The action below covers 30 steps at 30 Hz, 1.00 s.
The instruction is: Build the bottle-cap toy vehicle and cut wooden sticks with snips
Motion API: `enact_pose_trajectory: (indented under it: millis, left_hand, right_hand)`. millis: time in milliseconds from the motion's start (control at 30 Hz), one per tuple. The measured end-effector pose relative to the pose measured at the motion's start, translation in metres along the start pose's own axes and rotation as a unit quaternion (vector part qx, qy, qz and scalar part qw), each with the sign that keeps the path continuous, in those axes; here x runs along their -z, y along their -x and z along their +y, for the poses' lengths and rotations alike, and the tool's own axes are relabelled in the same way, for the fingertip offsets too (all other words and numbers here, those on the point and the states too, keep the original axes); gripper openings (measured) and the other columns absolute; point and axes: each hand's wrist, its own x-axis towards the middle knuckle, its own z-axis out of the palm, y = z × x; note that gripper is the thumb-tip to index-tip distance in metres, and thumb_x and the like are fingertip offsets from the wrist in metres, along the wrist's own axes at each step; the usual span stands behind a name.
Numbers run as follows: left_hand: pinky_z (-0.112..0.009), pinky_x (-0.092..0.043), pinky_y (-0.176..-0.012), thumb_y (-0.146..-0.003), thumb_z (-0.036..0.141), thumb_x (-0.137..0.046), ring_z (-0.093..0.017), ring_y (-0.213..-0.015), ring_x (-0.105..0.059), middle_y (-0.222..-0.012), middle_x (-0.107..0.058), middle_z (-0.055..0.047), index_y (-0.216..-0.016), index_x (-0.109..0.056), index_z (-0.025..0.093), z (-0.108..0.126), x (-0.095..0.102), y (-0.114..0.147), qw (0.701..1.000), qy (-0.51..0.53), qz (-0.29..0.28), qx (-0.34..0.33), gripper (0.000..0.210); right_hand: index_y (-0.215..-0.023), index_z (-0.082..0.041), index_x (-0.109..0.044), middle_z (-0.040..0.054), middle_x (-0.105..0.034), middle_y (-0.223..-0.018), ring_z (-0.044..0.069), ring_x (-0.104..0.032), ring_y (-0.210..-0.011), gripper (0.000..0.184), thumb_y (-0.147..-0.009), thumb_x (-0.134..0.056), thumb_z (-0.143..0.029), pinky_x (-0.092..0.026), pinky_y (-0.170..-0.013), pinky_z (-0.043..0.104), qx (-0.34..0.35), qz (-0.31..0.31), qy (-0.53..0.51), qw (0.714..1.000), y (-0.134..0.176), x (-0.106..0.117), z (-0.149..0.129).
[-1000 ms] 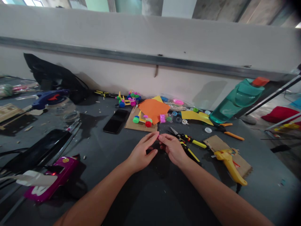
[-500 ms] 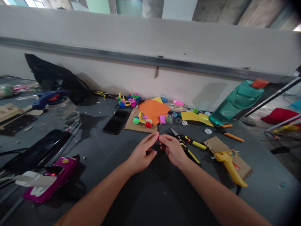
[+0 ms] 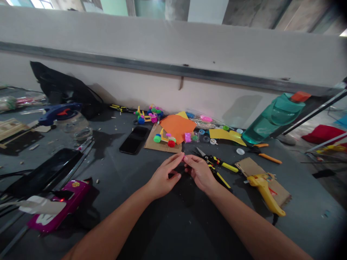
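Note:
Between my fingertips, near the middle of the view, is a small pink lump [image 3: 183, 157], mostly covered. My right hand [image 3: 199, 169] pinches it between thumb and fingers. The fingers of my left hand [image 3: 164, 177] are stretched out with their tips against the lump, the thumb held apart below. Just beyond, a little toy car [image 3: 164, 139] with a yellow frame and green, blue and red wheels stands on cardboard [image 3: 151, 144]. An orange sheet [image 3: 177, 126] lies behind it. Scissors [image 3: 202, 152] and yellow-and-black handled pliers [image 3: 226, 166] are right beside my right hand.
A phone [image 3: 133, 140] lies at left. Further left are a magenta power strip [image 3: 70, 202] and a blue glue gun [image 3: 58, 112]. To the right are a yellow glue gun [image 3: 264, 191] on cardboard, orange-handled pliers [image 3: 269, 157] and a tilted teal bottle [image 3: 271, 119].
Both hands stay almost in place with the pink lump between their fingertips. The whole view has shifted very slightly.

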Motion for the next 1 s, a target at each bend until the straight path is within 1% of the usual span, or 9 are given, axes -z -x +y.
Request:
enact_pose_trajectory:
  millis: [100,233,367,500,600,733,833,933,1000]
  left_hand:
    - [-0.031,-0.052,-0.084,-0.077,0.007,-0.048,-0.023,-0.127,-0.034,-0.145,-0.028,-0.003,-0.138,-0.027,0.032,-0.0009,-0.0002,0.0000,1.000,0.010,0.007,-0.001,0.069]
    - [-0.033,-0.051,-0.084,-0.075,0.007,-0.049,-0.025,-0.128,-0.033,-0.146,-0.027,-0.002,-0.138,-0.028,0.033,-0.0032,-0.0016,0.0002,1.000,-0.011,-0.005,0.005,0.071]
    - [-0.034,-0.051,-0.083,-0.074,0.005,-0.049,-0.024,-0.125,-0.037,-0.147,-0.023,-0.003,-0.141,-0.017,0.034,-0.0045,-0.0029,0.0003,1.000,0.003,-0.003,0.005,0.080]
    - [-0.034,-0.050,-0.086,-0.073,0.005,-0.050,-0.025,-0.128,-0.032,-0.147,-0.023,-0.002,-0.139,-0.023,0.034,-0.0049,-0.0031,0.0000,1.000,-0.013,-0.024,0.001,0.078]
    - [-0.034,-0.051,-0.084,-0.073,0.006,-0.050,-0.025,-0.126,-0.035,-0.148,-0.021,-0.004,-0.141,-0.015,0.034,-0.0055,-0.0030,0.0000,1.000,-0.002,-0.009,0.006,0.082]
    - [-0.035,-0.051,-0.084,-0.073,0.006,-0.050,-0.026,-0.127,-0.033,-0.147,-0.022,-0.003,-0.140,-0.022,0.034,-0.0052,-0.0028,0.0000,1.000,-0.011,-0.018,0.001,0.077]
    - [-0.035,-0.052,-0.082,-0.073,0.005,-0.049,-0.025,-0.125,-0.036,-0.147,-0.022,-0.004,-0.140,-0.018,0.034,-0.0035,-0.0027,-0.0003,1.000,0.000,-0.006,-0.003,0.080]
    - [-0.035,-0.051,-0.084,-0.072,0.004,-0.049,-0.025,-0.127,-0.034,-0.147,-0.024,-0.004,-0.139,-0.023,0.034,-0.0018,-0.0027,-0.0006,1.000,-0.004,-0.013,-0.003,0.078]
    - [-0.035,-0.051,-0.083,-0.073,0.004,-0.049,-0.025,-0.126,-0.035,-0.146,-0.024,-0.005,-0.140,-0.021,0.034,-0.0015,-0.0027,-0.0005,1.000,-0.004,-0.011,-0.002,0.079]
  right_hand:
    - [-0.071,-0.020,-0.069,-0.0038,-0.056,-0.061,0.007,-0.043,-0.055,0.020,-0.059,-0.076,-0.035,-0.035,-0.051,0.021,-0.003,0.000,-0.001,1.000,0.0002,-0.0001,0.0000]
    - [-0.072,-0.020,-0.070,-0.0036,-0.057,-0.062,0.007,-0.043,-0.055,0.022,-0.059,-0.076,-0.035,-0.035,-0.051,0.021,-0.004,0.001,-0.004,1.000,0.0002,0.0003,-0.0006]
    - [-0.071,-0.020,-0.069,-0.0032,-0.059,-0.064,0.007,-0.044,-0.056,0.020,-0.059,-0.076,-0.035,-0.035,-0.052,0.021,-0.004,0.005,-0.011,1.000,0.0000,0.0003,-0.0008]
    - [-0.071,-0.020,-0.069,-0.0032,-0.059,-0.063,0.007,-0.044,-0.056,0.019,-0.060,-0.076,-0.034,-0.035,-0.051,0.021,0.000,0.004,-0.017,1.000,-0.0003,-0.0001,-0.0005]
    - [-0.069,-0.019,-0.069,-0.0034,-0.058,-0.063,0.007,-0.043,-0.056,0.019,-0.059,-0.076,-0.033,-0.035,-0.051,0.020,-0.003,0.005,-0.018,1.000,-0.0005,-0.0003,-0.0005]
    - [-0.071,-0.019,-0.069,-0.0029,-0.058,-0.063,0.007,-0.044,-0.057,0.021,-0.059,-0.076,-0.035,-0.036,-0.051,0.020,-0.001,0.005,-0.016,1.000,-0.0003,-0.0005,-0.0008]
    - [-0.070,-0.019,-0.069,-0.0027,-0.058,-0.063,0.008,-0.044,-0.056,0.022,-0.058,-0.077,-0.035,-0.036,-0.051,0.021,-0.001,0.009,-0.014,1.000,0.0000,-0.0006,-0.0013]
    - [-0.071,-0.020,-0.069,-0.0023,-0.059,-0.065,0.008,-0.044,-0.056,0.022,-0.058,-0.077,-0.036,-0.036,-0.051,0.021,-0.001,0.010,-0.011,1.000,0.0005,-0.0005,-0.0017]
    - [-0.070,-0.020,-0.069,-0.0021,-0.060,-0.065,0.008,-0.044,-0.056,0.022,-0.058,-0.077,-0.036,-0.036,-0.051,0.021,-0.004,0.011,-0.009,1.000,0.0009,-0.0005,-0.0018]
